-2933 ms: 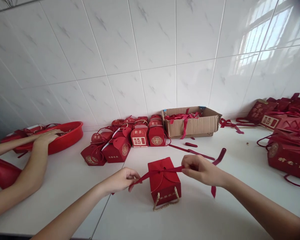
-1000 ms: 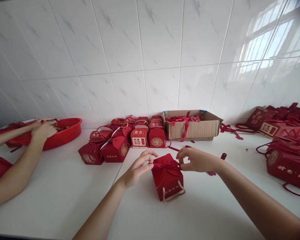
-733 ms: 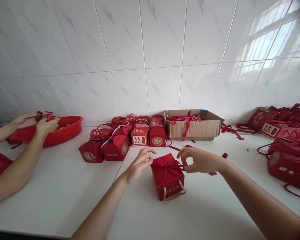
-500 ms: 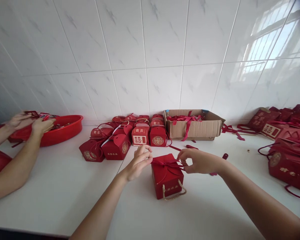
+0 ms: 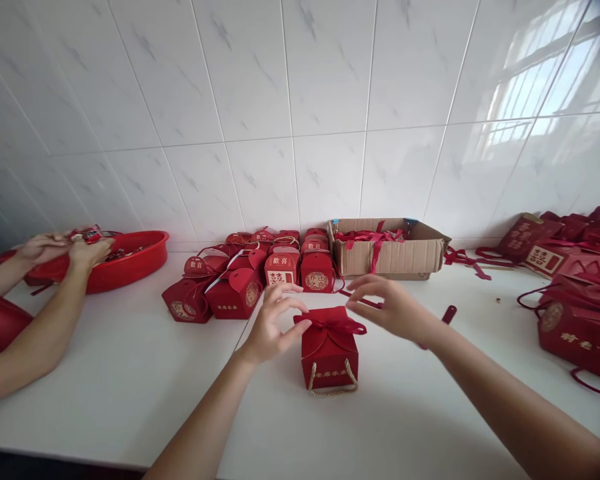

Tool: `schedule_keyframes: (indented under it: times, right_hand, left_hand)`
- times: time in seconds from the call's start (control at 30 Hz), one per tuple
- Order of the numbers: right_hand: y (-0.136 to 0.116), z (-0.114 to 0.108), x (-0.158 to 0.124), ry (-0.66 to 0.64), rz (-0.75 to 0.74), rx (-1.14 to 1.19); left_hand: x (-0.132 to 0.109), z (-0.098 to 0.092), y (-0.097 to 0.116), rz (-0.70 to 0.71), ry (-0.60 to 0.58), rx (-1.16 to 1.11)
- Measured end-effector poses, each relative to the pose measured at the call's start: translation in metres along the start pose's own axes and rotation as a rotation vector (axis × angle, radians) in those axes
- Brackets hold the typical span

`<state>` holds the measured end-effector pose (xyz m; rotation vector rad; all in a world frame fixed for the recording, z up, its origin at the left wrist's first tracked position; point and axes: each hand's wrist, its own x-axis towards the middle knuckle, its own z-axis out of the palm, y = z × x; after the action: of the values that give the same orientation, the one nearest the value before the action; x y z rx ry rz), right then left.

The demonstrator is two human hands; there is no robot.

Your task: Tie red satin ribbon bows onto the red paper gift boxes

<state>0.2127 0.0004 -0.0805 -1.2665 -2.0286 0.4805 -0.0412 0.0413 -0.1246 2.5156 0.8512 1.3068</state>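
Observation:
A small red gift box (image 5: 329,360) stands on the white table, with a dark red ribbon bow (image 5: 333,325) across its top and a twisted cord handle (image 5: 334,393) hanging down its front. My left hand (image 5: 277,323) is at the upper left of the box, thumb and fingers apart, by the left end of the bow. Just above the box's right back corner is my right hand (image 5: 387,308), its fingers spread and holding nothing.
Several filled red boxes (image 5: 233,295) stand left of an open cardboard box (image 5: 390,257) of ribbons near the wall. More red boxes (image 5: 580,333) are at the right. At the left, another person's hands hold wrappers by a red basin (image 5: 145,262).
Both of my hands have let go of the bow, and my right hand has lifted slightly up and left. The box has turned to face me more squarely.

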Motion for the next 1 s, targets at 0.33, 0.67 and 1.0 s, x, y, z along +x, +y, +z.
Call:
schedule_keyframes:
  times: [0.33, 0.67, 1.0]
  right_hand:
    - [-0.004, 0.051, 0.004, -0.006, -0.108, -0.149]
    - [-0.004, 0.051, 0.001, -0.021, -0.159, -0.22]
    - [0.008, 0.036, -0.001, -0.329, -0.222, -0.033]
  left_hand:
    - [-0.002, 0.006, 0.01, 0.019, -0.049, 0.081]
    - [-0.001, 0.001, 0.009, -0.026, -0.074, 0.013]
    - [-0.007, 0.016, -0.018, -0.261, 0.105, -0.303]
